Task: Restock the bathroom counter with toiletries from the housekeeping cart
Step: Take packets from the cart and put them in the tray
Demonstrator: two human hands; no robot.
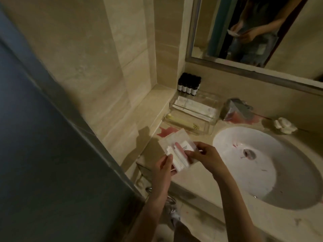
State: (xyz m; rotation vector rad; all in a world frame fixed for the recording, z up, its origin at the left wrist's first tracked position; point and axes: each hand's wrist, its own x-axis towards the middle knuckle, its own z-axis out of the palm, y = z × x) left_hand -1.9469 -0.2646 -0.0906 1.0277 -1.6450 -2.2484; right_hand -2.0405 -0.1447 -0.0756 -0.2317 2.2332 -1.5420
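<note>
Holding a stack of small white packets (176, 157) just below the frame's centre, the left hand (161, 167) pinches its lower left edge while the right hand (203, 154) grips its right side with curled fingers. The stack sits between both hands, over the left end of the counter (197, 172). Above it in the frame stands a clear tray (212, 126) with long white sachets. Dark bottles (189, 84) line up behind the tray, and the white sink (262, 172) lies to the right.
</note>
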